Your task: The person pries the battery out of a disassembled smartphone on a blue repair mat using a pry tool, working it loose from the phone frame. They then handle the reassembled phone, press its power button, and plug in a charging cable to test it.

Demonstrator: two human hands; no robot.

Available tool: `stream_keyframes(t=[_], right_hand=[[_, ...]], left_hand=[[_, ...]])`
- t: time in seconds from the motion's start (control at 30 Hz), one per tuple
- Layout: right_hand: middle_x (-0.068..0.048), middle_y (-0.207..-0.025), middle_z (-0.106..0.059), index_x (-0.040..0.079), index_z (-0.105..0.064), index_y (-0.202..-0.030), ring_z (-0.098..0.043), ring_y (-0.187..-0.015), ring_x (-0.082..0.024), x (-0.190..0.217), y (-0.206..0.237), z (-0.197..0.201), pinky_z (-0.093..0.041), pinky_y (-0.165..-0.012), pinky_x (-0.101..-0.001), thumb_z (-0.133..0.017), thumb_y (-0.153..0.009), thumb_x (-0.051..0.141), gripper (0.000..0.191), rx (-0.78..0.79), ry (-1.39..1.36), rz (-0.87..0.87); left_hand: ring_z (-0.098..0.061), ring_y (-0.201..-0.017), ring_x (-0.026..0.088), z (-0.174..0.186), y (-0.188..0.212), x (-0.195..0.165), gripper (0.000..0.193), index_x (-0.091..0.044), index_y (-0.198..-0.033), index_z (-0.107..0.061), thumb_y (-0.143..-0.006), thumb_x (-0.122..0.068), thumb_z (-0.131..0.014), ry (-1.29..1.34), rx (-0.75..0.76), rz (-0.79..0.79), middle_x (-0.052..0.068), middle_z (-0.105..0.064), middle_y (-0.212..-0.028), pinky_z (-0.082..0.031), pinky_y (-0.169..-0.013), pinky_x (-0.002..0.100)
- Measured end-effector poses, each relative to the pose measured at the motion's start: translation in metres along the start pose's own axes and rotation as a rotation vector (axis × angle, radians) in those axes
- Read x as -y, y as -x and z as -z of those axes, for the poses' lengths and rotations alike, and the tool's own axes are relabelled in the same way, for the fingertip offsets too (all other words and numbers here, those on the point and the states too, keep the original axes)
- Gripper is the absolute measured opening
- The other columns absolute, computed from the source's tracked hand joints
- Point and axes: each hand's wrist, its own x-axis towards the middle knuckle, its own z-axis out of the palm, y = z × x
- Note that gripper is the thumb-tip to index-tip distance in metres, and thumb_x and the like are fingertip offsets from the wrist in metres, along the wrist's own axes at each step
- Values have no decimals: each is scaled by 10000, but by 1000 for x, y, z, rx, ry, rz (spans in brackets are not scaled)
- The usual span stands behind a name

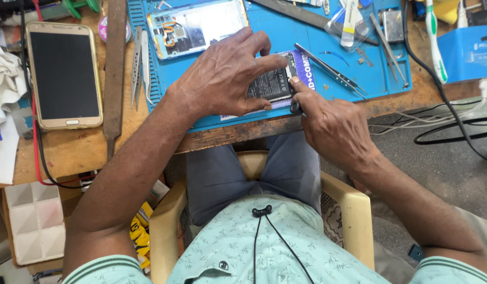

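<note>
The flat black rectangular phone battery lies on the blue rubber work mat, at the mat's near edge. The left hand is spread over the battery and presses it down, with the fingers on its top and left side; it holds the battery flat and does not lift it. The right hand is closed around a small dark tool, with the thumb and forefinger pinched at the right edge of the battery. The tip of the tool is hidden, so I cannot tell what kind of tool it is.

Judging from how things lie, the work is somewhere in the middle. The opened white phone body with bare circuit parts lies at the far side of the mat, with no battery in it. The battery is still apart from that phone, so putting it in and closing the phone are not done.

On the mat's right part lie thin metal tweezers. Left of the mat, on the worn wooden surface, lie a long flat metal file and a gold smartphone with a dark screen. Right of the mat, black cables run across a grey floor. The person sits on a beige plastic chair.
</note>
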Motion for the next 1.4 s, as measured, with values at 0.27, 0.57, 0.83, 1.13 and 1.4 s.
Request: stream_keyframes(t=[0.27,0.57,0.83,1.13,1.4], right_hand=[[-103,-1452,-656,64,-588,-1175,-682,-636,-242,7,16,-1,-541,-572,-376,-676,-831,-8,362,-16,-71,-49],[-120,-1471,-650,78,-635,-1180,-653,-558,-220,8,20,-6,-541,-546,-358,-700,-873,-1,323,48,-64,-78],[-154,-1087,-739,57,-644,-1382,-729,-888,-278,-70,5,4,-575,-698,-387,-775,-1020,177,403,-146,1,-167],[-116,-1155,-691,62,-658,-1349,-669,-1038,-243,-96,-17,-3,-564,-954,-371,-733,-1029,105,332,-148,183,-13],[-172,-1335,-679,19,-641,-1338,-649,-1219,-356,-37,-39,-8,-517,-1026,-487,-848,-800,285,635,-136,-71,319]], left_hand=[[-542,-1005,290,9,-5,-4,546,-195,-1265,-695,-810,-441,-870,-10,48,-49,92,-537,-1071,-524,-861,440],[-547,-1032,306,11,-8,-8,586,-166,-1286,-662,-798,-427,-855,-7,76,-33,118,-543,-1112,-514,-894,460],[-589,-1161,321,75,17,-2,669,-71,-1365,-580,-881,-408,-896,115,-39,183,125,-625,-1200,-513,-987,480],[-535,-1230,353,46,92,-27,951,-23,-1493,-480,-756,-420,-931,-69,-37,369,170,-614,-1330,-462,-1060,481],[-581,-1189,351,40,90,-20,791,-12,-1402,-555,-798,-358,-931,-50,-154,274,174,-667,-1232,-499,-1052,476]])
